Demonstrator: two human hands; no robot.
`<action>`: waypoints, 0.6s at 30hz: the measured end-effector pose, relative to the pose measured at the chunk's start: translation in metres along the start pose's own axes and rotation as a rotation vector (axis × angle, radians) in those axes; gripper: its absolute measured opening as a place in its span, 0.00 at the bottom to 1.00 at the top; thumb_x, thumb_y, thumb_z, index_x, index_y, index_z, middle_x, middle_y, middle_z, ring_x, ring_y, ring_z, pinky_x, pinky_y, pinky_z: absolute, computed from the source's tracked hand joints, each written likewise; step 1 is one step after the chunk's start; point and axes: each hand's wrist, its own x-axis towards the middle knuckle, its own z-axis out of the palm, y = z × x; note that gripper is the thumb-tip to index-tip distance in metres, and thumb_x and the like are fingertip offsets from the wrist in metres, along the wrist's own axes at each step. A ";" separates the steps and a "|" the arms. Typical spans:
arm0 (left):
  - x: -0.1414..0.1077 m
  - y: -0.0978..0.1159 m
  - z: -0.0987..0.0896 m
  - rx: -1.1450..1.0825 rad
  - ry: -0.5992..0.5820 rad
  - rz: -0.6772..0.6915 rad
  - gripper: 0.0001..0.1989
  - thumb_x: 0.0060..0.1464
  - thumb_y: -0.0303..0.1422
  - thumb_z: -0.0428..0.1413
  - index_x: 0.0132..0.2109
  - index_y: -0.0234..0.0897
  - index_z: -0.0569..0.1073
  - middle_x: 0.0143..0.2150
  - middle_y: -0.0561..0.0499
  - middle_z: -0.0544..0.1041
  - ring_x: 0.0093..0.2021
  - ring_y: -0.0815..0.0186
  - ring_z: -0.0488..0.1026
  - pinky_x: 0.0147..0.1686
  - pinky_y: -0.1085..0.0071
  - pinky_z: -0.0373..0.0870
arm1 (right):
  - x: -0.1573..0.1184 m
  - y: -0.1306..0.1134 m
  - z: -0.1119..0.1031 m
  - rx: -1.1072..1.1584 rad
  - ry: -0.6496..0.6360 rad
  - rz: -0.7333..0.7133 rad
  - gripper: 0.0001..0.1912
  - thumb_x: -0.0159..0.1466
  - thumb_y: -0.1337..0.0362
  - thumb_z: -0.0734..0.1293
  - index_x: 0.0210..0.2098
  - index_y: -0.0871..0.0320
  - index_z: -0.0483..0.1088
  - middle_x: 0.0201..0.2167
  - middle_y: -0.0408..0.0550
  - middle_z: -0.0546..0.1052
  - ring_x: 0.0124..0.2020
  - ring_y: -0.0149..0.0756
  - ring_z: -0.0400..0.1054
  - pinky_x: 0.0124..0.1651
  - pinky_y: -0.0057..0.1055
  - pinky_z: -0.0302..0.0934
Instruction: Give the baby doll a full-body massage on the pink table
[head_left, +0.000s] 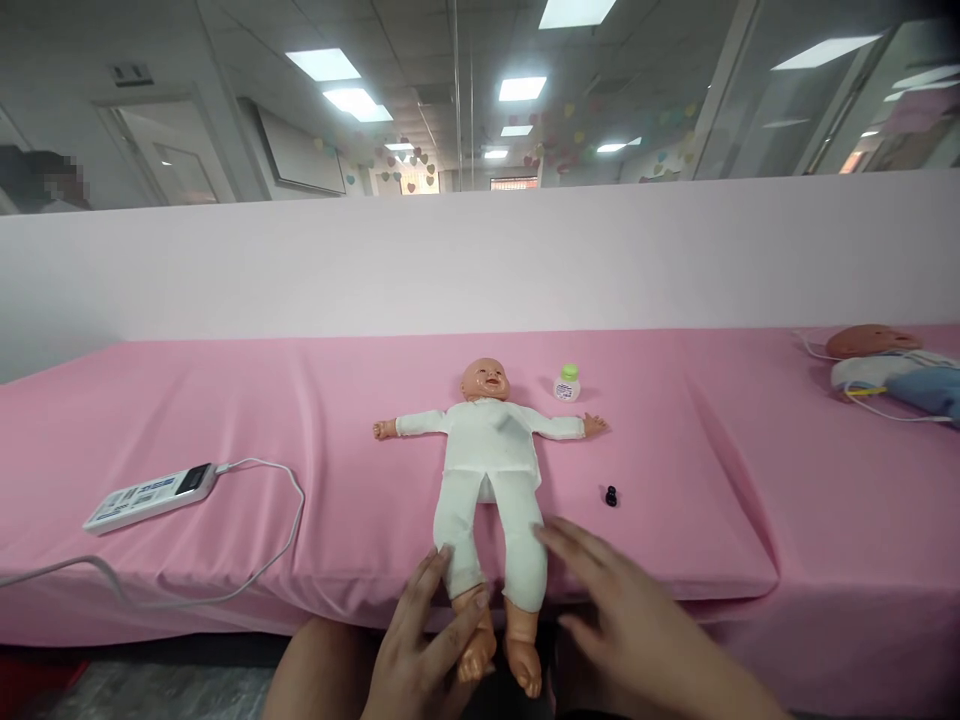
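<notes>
A baby doll (pixel 491 440) in a white cloth suit lies on its back, arms spread wide, its feet reaching past the front edge of the pink-covered surface. My left hand (pixel 424 630) rests along the doll's leg at the left of the view, thumb over the ankle and fingers stretched out beside the shin. My right hand (pixel 607 600) is beside the other leg, fingers extended and apart, the tips at the knee; whether they touch it I cannot tell. Right of the doll's head stands a small clear bottle (pixel 568 386) with a green cap. A small black object (pixel 611 496) lies below the doll's hand.
On the left lies a white handheld device (pixel 152 497) with a white cable (pixel 294 520) running off the front edge. A second doll (pixel 874 343) with thin tubes lies at the far right. Behind the pink cloth (pixel 360 400) rises a low white wall (pixel 450 265) with glass above.
</notes>
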 end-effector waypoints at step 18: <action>0.007 0.008 -0.047 -0.457 0.037 -0.657 0.27 0.55 0.30 0.66 0.62 0.51 0.78 0.64 0.46 0.77 0.60 0.46 0.77 0.55 0.59 0.80 | 0.145 0.182 -0.051 -0.129 -0.061 0.445 0.10 0.64 0.63 0.68 0.45 0.56 0.74 0.54 0.57 0.74 0.45 0.45 0.72 0.44 0.35 0.64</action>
